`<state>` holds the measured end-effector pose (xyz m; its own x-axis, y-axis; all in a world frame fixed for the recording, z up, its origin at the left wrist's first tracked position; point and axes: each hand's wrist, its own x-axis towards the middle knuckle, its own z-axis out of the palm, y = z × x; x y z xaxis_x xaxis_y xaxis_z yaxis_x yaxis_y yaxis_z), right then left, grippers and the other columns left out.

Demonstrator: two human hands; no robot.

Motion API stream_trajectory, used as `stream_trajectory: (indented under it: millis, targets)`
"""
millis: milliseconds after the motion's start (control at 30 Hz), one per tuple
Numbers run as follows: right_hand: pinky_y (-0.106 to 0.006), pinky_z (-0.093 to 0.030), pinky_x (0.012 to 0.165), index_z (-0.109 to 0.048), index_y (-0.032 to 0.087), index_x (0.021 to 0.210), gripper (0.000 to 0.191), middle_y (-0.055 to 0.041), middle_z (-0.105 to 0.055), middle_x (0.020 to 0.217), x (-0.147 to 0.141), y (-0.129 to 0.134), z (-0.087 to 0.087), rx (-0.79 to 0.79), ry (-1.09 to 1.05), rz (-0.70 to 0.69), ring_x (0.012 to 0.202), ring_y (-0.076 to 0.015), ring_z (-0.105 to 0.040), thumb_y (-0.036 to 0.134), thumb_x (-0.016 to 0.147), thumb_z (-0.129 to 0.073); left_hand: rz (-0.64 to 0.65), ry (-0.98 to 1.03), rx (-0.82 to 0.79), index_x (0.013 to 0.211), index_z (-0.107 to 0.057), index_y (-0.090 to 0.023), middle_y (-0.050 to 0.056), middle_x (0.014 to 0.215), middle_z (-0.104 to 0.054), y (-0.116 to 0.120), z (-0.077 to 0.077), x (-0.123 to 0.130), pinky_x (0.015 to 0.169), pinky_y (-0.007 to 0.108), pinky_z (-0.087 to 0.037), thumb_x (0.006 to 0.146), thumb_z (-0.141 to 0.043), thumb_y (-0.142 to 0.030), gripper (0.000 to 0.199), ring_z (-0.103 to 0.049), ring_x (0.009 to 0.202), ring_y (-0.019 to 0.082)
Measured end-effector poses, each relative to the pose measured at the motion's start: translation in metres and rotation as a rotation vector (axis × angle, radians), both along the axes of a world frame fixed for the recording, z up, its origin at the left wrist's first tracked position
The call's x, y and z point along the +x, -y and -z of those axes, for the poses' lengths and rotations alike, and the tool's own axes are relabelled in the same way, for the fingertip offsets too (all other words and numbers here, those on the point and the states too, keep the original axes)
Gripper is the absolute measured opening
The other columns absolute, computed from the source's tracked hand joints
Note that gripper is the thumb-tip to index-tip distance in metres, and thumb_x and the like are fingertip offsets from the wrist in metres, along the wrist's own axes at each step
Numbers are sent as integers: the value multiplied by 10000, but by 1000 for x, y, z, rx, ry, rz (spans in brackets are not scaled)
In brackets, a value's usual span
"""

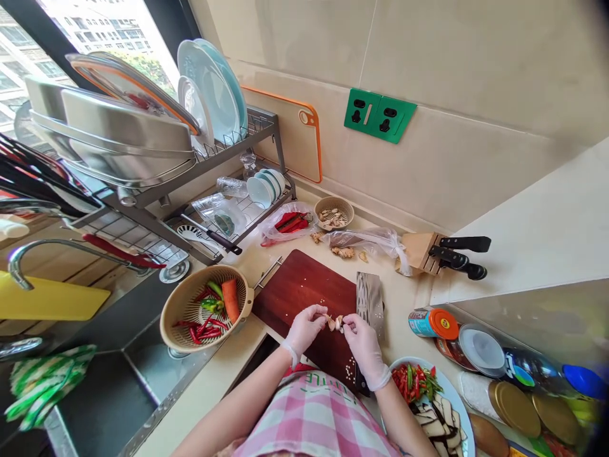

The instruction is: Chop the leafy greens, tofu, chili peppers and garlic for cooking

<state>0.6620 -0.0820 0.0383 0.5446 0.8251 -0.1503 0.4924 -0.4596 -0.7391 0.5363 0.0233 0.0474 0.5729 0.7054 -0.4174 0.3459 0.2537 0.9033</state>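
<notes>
My left hand, in a thin clear glove, pinches a garlic clove with papery skin on it. My right hand, gloved the same way, has its fingertips closed on another piece of garlic beside it. Both hands are above a dark red wooden cutting board, scattered with small white bits. Along the board's right edge lies a cleaver, its blade speckled with bits and its handle partly hidden below my right hand.
To the left, a colander with a carrot and peppers sits by the sink. A plate of cut vegetables is at the right, near jars. Behind are a garlic basket, ginger, a knife block and a dish rack.
</notes>
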Motion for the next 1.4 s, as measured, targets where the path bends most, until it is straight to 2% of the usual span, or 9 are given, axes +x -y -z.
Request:
stream_trajectory:
  millis: [167, 267, 367, 500, 600, 733, 933, 1167, 1400]
  targets:
    - [-229, -445, 703, -529, 277, 1221, 451, -35, -666, 970, -4, -6, -15, -273, 257, -220, 839, -154, -639, 166, 784, -537, 132, -142, 183, 885, -629, -182, 22, 884, -675, -3, -5, -6, 775, 257, -471, 752, -521, -191, 172, -609, 807, 133]
    - [-224, -441, 649, -590, 262, 1112, 306, -42, -660, 926, -7, -15, -17, -358, 358, -258, 790, -157, -642, 205, 819, -519, 213, -143, 184, 847, -629, -191, -2, 800, -667, 4, -5, -5, 714, 245, -479, 780, -502, -203, 144, -596, 712, 118]
    - [-234, -461, 680, -622, 222, 956, 197, -46, -666, 891, -9, -16, -15, -260, 302, -184, 788, -158, -642, 201, 845, -462, 193, -138, 114, 855, -621, -182, -8, 726, -649, 12, 0, -4, 627, 228, -469, 790, -509, -226, 137, -564, 600, 100]
    - [-264, -493, 764, -576, 204, 1052, 257, -54, -680, 993, -14, -4, -16, 7, 37, -9, 848, -159, -646, 203, 835, -440, 149, -36, -146, 972, -610, -163, 8, 769, -649, 17, 2, -2, 576, 211, -446, 790, -539, -317, 248, -571, 602, 97]
    - [-306, -501, 804, -578, 209, 1085, 316, -60, -675, 1053, -24, 5, -19, 55, -34, -2, 892, -178, -646, 166, 818, -413, 136, 100, -218, 943, -621, -140, 19, 775, -648, 21, 2, 2, 600, 209, -446, 781, -556, -353, 275, -564, 630, 97]
    - [-339, -476, 903, -600, 206, 1084, 322, -75, -665, 1099, -32, 9, -17, 164, -147, 22, 987, -184, -626, 182, 840, -392, 153, 93, -9, 879, -632, -151, 22, 812, -659, 23, -3, 4, 699, 227, -462, 812, -507, -324, 224, -574, 721, 121]
    - [-324, -546, 764, -611, 166, 1006, 273, -94, -694, 973, -29, 9, -2, 251, -457, 173, 821, -185, -660, 284, 767, -548, 265, 54, 204, 949, -641, -162, 14, 875, -665, 22, -17, -3, 796, 237, -447, 838, -429, -221, 247, -574, 805, 134]
    - [-292, -528, 733, -626, 187, 956, 220, -60, -694, 888, -23, 12, -9, 151, -251, 95, 755, -165, -646, 265, 800, -492, 294, 112, -9, 993, -623, -137, 43, 857, -656, 29, -5, -1, 702, 240, -466, 885, -394, -398, 364, -576, 756, 136]
    - [-258, -504, 740, -656, 223, 947, 243, -35, -706, 892, -19, 11, -22, 98, -117, -31, 766, -157, -650, 352, 852, -473, 398, -232, 469, 869, -632, -197, 27, 790, -643, 25, -14, -4, 682, 232, -413, 845, -458, -273, 191, -574, 716, 143]
